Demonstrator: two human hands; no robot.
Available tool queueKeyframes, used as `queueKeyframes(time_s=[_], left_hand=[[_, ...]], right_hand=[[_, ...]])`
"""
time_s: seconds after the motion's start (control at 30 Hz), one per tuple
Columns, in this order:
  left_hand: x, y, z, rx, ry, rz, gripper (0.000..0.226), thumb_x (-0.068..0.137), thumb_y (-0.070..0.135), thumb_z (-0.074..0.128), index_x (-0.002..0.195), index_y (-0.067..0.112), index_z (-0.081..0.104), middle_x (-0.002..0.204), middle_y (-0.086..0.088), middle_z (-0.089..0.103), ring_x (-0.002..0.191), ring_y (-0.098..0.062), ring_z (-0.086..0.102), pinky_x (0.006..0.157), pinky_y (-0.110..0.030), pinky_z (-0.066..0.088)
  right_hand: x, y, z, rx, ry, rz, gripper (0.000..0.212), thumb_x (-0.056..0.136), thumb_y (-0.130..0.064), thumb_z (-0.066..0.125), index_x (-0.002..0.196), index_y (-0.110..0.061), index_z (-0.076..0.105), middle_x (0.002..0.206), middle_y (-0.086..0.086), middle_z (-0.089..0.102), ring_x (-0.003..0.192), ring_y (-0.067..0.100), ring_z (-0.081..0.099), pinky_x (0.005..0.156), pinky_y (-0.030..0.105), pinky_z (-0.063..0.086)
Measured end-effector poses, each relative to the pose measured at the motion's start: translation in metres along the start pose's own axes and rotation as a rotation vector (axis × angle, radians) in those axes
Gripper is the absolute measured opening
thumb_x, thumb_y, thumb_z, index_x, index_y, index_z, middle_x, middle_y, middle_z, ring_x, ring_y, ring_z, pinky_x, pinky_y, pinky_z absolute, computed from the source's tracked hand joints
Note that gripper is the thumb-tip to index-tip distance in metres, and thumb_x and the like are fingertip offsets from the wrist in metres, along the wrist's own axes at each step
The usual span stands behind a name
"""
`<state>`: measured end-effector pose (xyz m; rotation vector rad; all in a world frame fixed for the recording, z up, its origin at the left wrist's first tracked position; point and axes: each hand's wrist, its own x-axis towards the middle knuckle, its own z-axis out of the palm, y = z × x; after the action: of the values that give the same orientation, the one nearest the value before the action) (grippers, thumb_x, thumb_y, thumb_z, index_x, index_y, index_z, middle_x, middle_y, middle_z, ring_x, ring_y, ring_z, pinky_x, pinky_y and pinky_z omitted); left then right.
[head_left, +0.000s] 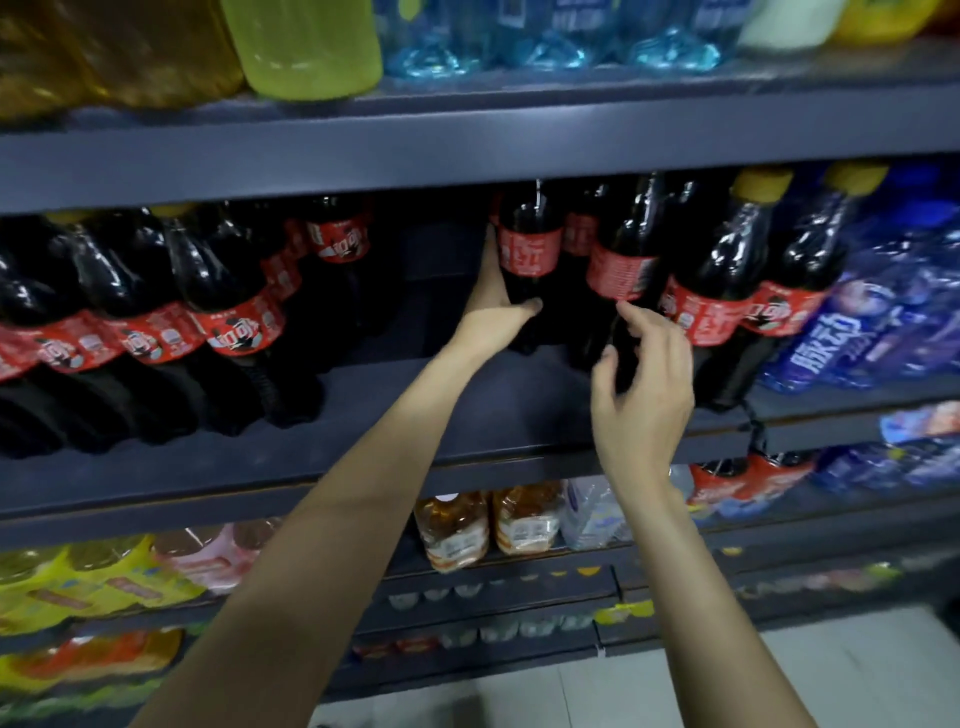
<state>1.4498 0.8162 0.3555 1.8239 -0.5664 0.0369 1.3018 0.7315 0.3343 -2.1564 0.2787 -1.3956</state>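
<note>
Head view | middle shelf | far left: row of cola bottles standing | left hand grips upright cola bottle, thumb under its red label | just beside: tilted cola bottle, top leaning right | right hand curls thumb and fingers round its lower body | far right: blue bottles

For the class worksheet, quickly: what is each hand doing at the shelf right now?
Left hand: closed, gripping the upright cola bottle.
Right hand: fingers loosely curled at the tilted cola bottle; whether it grips cannot be told.
</note>
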Motion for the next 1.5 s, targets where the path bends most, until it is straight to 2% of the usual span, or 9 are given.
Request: queueKeyframes(time_s=[0.17,0.3,0.47,0.63,0.83,1.1,1.3,1.4,1.5], left_hand=[[-0.003,-0.014,0.003,0.017,0.170,0.007,0.087,0.070,0.019,0.080,0.142,0.016,0.031,0.135,-0.006,0.052,0.122,-0.020,0.052,0.106,-0.039,0.041],[-0.029,-0.009,-0.005,0.046,0.348,0.025,0.083,0.061,0.025,0.088,0.129,0.018,0.042,0.121,-0.002,0.060,0.106,-0.013,0.059,0.093,-0.025,0.048],[-0.066,-0.008,-0.031,0.268,0.516,-0.010,0.085,0.060,0.045,0.086,0.126,0.022,0.039,0.119,-0.001,0.057,0.098,-0.015,0.059,0.082,-0.032,0.051],[-0.078,-0.020,-0.063,0.455,0.692,-0.066,0.088,0.065,0.049,0.081,0.131,0.010,0.038,0.124,-0.009,0.048,0.110,-0.027,0.054,0.082,-0.044,0.052],[-0.059,-0.022,-0.076,0.473,0.862,-0.183,0.084,0.074,0.039,0.077,0.141,0.015,0.032,0.133,-0.013,0.043,0.118,-0.033,0.048,0.079,-0.047,0.048],[-0.046,-0.037,-0.068,0.562,0.965,-0.137,0.082,0.078,0.027,0.074,0.146,0.014,0.030,0.138,-0.014,0.039,0.126,-0.032,0.041,0.070,-0.046,0.055],[-0.099,-0.028,-0.073,0.515,0.785,0.152,0.065,0.081,-0.001,0.058,0.142,0.003,0.034,0.141,-0.015,0.037,0.131,-0.024,0.036,0.098,-0.033,0.045],[-0.133,-0.029,-0.094,0.548,0.881,0.319,0.054,0.082,-0.001,0.057,0.134,0.000,0.044,0.134,-0.012,0.045,0.127,-0.019,0.037,0.107,-0.029,0.033],[-0.137,-0.036,-0.125,0.633,0.949,0.250,0.062,0.082,0.010,0.066,0.137,0.001,0.040,0.138,-0.018,0.041,0.126,-0.027,0.035,0.110,-0.032,0.029]], right_hand=[[0.004,0.018,-0.026,-0.194,0.171,0.201,0.061,0.084,-0.024,0.070,0.132,0.001,0.043,0.126,0.022,0.047,0.114,0.027,0.038,0.098,0.022,0.030],[0.012,0.027,-0.016,-0.207,0.116,0.363,0.090,0.073,-0.039,0.079,0.142,-0.007,0.031,0.130,0.016,0.045,0.117,0.030,0.045,0.094,0.041,0.044],[0.013,0.027,-0.010,-0.080,0.140,0.395,0.082,0.076,-0.028,0.078,0.142,-0.011,0.032,0.133,0.011,0.044,0.123,0.026,0.045,0.089,0.041,0.046],[0.008,0.006,-0.012,0.170,-0.103,0.283,0.083,0.076,-0.021,0.078,0.144,-0.009,0.032,0.136,0.011,0.043,0.122,0.015,0.043,0.094,0.009,0.028],[0.017,-0.030,0.036,0.377,-0.311,0.261,0.084,0.070,-0.026,0.081,0.140,-0.018,0.036,0.135,0.003,0.046,0.118,0.021,0.053,0.095,0.047,0.048],[0.024,-0.055,0.082,0.384,-0.485,0.196,0.086,0.072,-0.022,0.081,0.143,-0.014,0.032,0.137,0.009,0.046,0.127,0.021,0.044,0.105,0.034,0.038],[0.017,-0.062,0.103,0.467,-0.654,0.135,0.086,0.072,-0.023,0.080,0.143,-0.015,0.032,0.138,0.004,0.047,0.127,0.016,0.045,0.105,0.034,0.041],[0.009,-0.073,0.110,0.608,-0.798,0.183,0.086,0.075,-0.015,0.078,0.145,-0.016,0.029,0.138,-0.001,0.045,0.122,0.005,0.045,0.099,0.023,0.045],[-0.001,-0.089,0.121,0.680,-0.857,0.192,0.085,0.077,-0.010,0.076,0.146,-0.016,0.025,0.139,-0.003,0.041,0.122,0.004,0.041,0.100,0.021,0.044]])
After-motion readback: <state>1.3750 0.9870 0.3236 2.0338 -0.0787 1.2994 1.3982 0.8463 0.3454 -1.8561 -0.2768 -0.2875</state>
